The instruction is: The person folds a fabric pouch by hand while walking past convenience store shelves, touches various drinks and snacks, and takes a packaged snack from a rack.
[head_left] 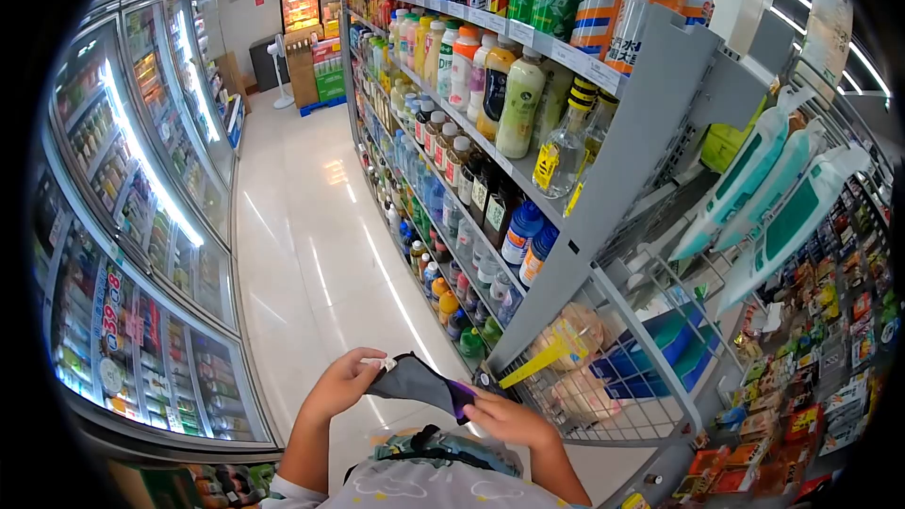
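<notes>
Between my two hands stretches a dark grey piece of fabric (420, 385) with a black edge and a purple patch at its right end; its exact kind does not show. My left hand (343, 383) pinches its left end, where a small pale tag or bit pokes out by the fingertips. At the other end, the fingers of my right hand (510, 418) close on the purple and black edge. The fabric hangs slightly slack in front of my body, above a pale printed garment (424, 488).
On the right, a grey shelf unit (603, 151) carries rows of bottles and cans. Its end holds a wire basket (650, 372) and hanging teal-and-white packs (801, 207). Glass-door fridges (132, 179) line the left. A tiled aisle (302, 226) runs ahead to a white fan (279, 66).
</notes>
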The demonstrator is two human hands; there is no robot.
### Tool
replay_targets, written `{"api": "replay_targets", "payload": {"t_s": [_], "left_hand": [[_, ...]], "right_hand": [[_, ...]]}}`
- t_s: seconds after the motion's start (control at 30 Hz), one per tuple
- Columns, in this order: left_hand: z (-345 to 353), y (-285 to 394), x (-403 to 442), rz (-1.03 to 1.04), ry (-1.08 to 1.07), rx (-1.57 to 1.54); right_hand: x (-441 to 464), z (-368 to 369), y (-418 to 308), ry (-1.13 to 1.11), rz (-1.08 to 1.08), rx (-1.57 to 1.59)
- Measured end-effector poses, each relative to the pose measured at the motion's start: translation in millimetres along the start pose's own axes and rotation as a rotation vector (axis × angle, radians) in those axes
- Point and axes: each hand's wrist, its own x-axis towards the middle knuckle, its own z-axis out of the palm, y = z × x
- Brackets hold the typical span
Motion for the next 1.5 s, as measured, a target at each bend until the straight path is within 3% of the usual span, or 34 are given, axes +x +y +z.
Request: {"api": "replay_targets", "payload": {"t_s": [0.1,0.2,0.3,0.37,0.53,0.63,0.77,0.83,0.9,1.0,1.1,1.17,1.3,1.33,1.43,1.47,1.5], "left_hand": [[-1,7,13,-0.080,-0.025,0.253],[1,7,25,-0.017,-0.047,0.388],[0,15,32,-0.009,-0.073,0.449],[-7,6,43,-0.006,-0.125,0.420],[-5,4,86,-0.047,-0.168,0.385],[-2,13,115,-0.064,-0.214,0.385],[-6,39,140,0.102,-0.377,0.342],[-4,60,145,0.196,-0.622,0.074],[-9,89,149,0.240,-0.683,0.188],[-16,93,162,0.363,-0.760,0.351],[-28,81,167,0.537,-0.775,0.484],[-36,59,176,0.641,-0.675,0.548],[-73,10,213,0.405,-0.691,0.380],[-84,6,215,0.412,-0.694,0.374],[-116,0,211,0.338,-0.634,0.522],[-125,-5,207,0.300,-0.539,0.508],[-133,-9,203,0.262,-0.443,0.493]], "right_hand": [[8,2,0,0.045,0.031,-0.260],[20,9,18,0.038,0.036,-0.256],[27,14,22,0.100,0.051,-0.198],[31,14,22,0.192,0.106,-0.418],[38,16,15,0.262,0.248,-0.366],[42,11,1,0.405,0.317,-0.472],[61,5,-6,0.970,0.138,-0.271],[67,1,-37,1.070,0.299,-0.153],[79,1,-49,1.183,0.307,-0.127],[102,5,-73,1.182,0.306,-0.208],[141,17,-89,1.159,0.269,-0.622],[167,23,-98,1.135,0.194,-0.554],[197,33,-98,0.956,0.136,-0.365],[201,25,-100,0.843,0.066,-0.502],[211,11,-122,0.760,0.030,-0.461],[212,12,-122,0.724,0.154,-0.240],[214,11,-121,0.724,0.155,-0.247]]}}
